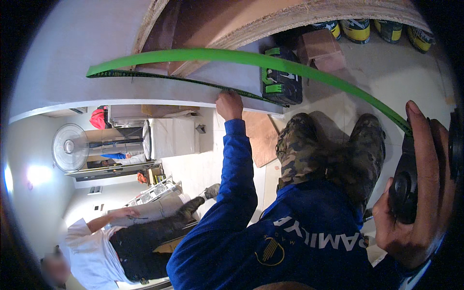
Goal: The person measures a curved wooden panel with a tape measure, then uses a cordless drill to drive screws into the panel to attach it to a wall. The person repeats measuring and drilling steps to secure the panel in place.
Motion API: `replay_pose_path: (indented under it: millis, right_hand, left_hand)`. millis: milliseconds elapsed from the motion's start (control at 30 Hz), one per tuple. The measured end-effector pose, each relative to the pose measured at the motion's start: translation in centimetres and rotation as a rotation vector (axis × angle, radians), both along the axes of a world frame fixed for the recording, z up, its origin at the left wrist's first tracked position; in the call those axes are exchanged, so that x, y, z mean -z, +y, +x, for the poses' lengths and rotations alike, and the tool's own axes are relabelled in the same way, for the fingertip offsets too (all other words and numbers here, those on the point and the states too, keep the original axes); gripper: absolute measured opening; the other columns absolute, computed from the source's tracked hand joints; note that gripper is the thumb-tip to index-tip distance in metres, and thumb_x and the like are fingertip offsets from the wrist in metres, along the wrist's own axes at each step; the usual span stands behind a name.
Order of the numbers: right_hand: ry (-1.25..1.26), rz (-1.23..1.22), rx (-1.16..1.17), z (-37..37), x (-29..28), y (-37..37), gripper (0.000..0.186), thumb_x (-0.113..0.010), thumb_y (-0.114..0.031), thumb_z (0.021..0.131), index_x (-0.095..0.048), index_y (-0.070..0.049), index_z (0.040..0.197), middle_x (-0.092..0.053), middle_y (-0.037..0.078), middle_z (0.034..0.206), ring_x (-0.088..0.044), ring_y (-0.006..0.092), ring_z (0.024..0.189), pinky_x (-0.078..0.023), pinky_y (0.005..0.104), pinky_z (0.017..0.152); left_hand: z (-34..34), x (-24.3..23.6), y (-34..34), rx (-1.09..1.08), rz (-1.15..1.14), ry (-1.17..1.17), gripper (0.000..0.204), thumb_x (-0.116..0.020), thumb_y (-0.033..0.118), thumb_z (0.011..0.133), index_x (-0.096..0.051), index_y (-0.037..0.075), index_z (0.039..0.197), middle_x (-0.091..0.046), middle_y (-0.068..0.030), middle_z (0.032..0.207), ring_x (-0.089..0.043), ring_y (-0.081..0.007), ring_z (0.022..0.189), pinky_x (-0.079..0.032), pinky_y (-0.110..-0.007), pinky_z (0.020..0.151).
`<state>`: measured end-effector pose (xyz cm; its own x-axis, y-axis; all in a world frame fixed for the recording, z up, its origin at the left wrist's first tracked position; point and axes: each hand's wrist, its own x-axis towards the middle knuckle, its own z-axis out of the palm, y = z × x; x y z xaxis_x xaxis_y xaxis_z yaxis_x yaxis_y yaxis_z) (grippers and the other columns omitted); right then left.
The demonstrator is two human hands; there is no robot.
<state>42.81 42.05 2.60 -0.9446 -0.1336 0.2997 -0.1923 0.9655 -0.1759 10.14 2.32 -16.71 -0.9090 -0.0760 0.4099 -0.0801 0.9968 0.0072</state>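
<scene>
My right hand (425,208) wraps around a black tape measure (403,186) at the right side. Its green blade (251,59) arcs across the upper view to a sharp bend at the far left. From that bend the blade doubles back, its dark marked face showing, along a pale panel (159,94). My left hand (229,105) is closed at the panel's long edge, its fingers pinching this returning stretch of blade. The blade's end lies past my left hand, by a black and green case (282,79).
Plywood-edged cabinet parts (290,19) stand at the top, near a reddish-brown box (323,48) and several black and yellow cans (356,30). A wooden board (258,135) lies on the floor. At left are a fan (70,147) and a person in a white shirt (94,253).
</scene>
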Motion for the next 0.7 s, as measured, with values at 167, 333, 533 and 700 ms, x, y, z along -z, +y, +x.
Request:
replay_pose_path:
  millis: [167,333,533,700]
  right_hand:
    - [-0.022,-0.016,-0.04,-0.2,1.1,-0.4,0.042,-0.06,-0.007,0.085,-0.059,0.01,0.123,-0.065,0.022,0.122,-0.064,0.0398,0.108,-0.057,0.0454,0.092]
    - [-0.069,-0.027,-0.078,-0.3,2.2,-0.7,0.041,-0.06,-0.007,0.085,-0.06,0.01,0.122,-0.066,0.022,0.121,-0.064,0.0389,0.107,-0.057,0.0452,0.092]
    - [-0.104,-0.038,-0.122,-0.5,3.1,-1.0,0.039,-0.061,-0.008,0.085,-0.061,0.009,0.12,-0.066,0.021,0.119,-0.065,0.0379,0.107,-0.057,0.0449,0.092]
    - [-0.107,-0.041,-0.134,-0.9,3.5,-1.2,0.037,-0.062,-0.008,0.085,-0.061,0.008,0.119,-0.066,0.021,0.118,-0.065,0.0371,0.107,-0.057,0.0446,0.092]
  left_hand:
    - [0.0,0.4,-0.1,0.022,-0.004,0.04,0.024,-0.063,0.024,0.087,-0.07,0.002,0.081,-0.071,-0.0263,0.087,-0.069,-0.0471,0.081,-0.056,-0.056,0.073]
    - [-0.6,1.2,-1.4,0.201,0.03,0.121,0.023,-0.063,0.024,0.088,-0.07,0.003,0.08,-0.07,-0.0263,0.084,-0.069,-0.0469,0.079,-0.056,-0.055,0.072]
    - [-0.5,2.0,-2.4,0.293,-0.007,0.252,0.022,-0.063,0.023,0.088,-0.07,0.003,0.082,-0.07,-0.0274,0.084,-0.069,-0.0466,0.079,-0.056,-0.055,0.071]
    - [-0.5,1.8,-1.6,0.146,0.055,0.179,0.022,-0.063,0.023,0.087,-0.071,0.002,0.082,-0.07,-0.0279,0.084,-0.069,-0.047,0.079,-0.056,-0.055,0.071]
